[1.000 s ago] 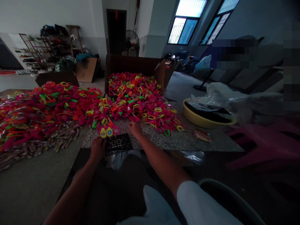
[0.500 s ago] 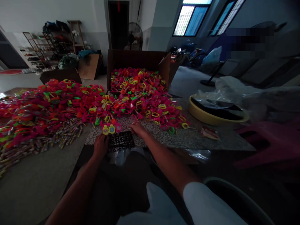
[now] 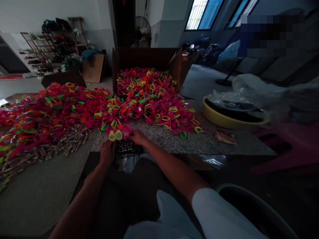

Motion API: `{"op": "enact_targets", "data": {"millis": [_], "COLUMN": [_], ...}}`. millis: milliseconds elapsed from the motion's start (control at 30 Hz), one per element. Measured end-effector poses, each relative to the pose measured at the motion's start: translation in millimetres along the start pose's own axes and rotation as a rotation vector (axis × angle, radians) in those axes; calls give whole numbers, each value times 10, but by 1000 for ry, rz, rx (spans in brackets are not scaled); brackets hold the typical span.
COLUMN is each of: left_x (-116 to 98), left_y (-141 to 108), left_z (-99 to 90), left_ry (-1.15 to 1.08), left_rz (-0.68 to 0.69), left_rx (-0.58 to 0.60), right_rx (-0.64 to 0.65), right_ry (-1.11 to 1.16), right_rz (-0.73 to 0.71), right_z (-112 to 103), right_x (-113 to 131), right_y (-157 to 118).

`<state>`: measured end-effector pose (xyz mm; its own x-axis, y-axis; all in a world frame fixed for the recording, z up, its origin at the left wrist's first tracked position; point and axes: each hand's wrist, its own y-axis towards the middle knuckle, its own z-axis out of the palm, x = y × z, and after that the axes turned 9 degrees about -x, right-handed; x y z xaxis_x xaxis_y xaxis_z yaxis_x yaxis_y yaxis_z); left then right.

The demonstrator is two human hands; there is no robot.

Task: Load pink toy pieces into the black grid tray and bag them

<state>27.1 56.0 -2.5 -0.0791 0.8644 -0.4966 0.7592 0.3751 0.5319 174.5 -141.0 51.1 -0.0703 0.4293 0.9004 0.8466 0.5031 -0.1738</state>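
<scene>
A black plastic grid rack (image 3: 127,149) lies at the front edge of the stone-topped table. My left hand (image 3: 108,152) grips its left end, fingers curled. Along the rack's far side sit two yellow toy watches (image 3: 115,135), with faces up. Just right of these, my right hand (image 3: 138,137) pinches a pink toy watch (image 3: 127,130); its fingertips partly cover the strap, and it overlaps other pink plastic there. Beyond the hands spreads a big heap of pink, yellow, orange and green toy watches (image 3: 149,99).
The heap spills from a cardboard box (image 3: 147,56) and continues left, beside many thin patterned tubes (image 3: 74,141). Right of the table stand a yellow basin (image 3: 224,121) with clear plastic and a pink stool (image 3: 294,142). A small packet (image 3: 225,136) lies on the tabletop (image 3: 199,144).
My right hand has moved left with a pink toy watch, from the bare tabletop to beside the yellow watches. My left hand stays at the rack. The view has tilted slightly.
</scene>
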Motion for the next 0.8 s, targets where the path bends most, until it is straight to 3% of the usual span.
{"op": "enact_targets", "data": {"millis": [100, 300, 633, 700, 800], "left_x": [-2, -4, -29, -30, -22], "left_y": [1, -1, -5, -3, -1], "left_z": [1, 6, 1, 0, -1], "left_ry": [-1, -6, -22, -23, -31], "left_rz": [7, -16, -34, -31, -24], "left_rx": [-2, -5, 7, 9, 11], "right_rx": [-22, -185, -246, -219, -50], "right_ry": [-130, -424, -595, -590, -498], "right_rz": [-98, -268, -173, -217, -307], "right_z": [19, 90, 239, 214, 20], "right_x": [18, 18, 52, 42, 27], "right_y": [-33, -98, -186, -178, -131]}}
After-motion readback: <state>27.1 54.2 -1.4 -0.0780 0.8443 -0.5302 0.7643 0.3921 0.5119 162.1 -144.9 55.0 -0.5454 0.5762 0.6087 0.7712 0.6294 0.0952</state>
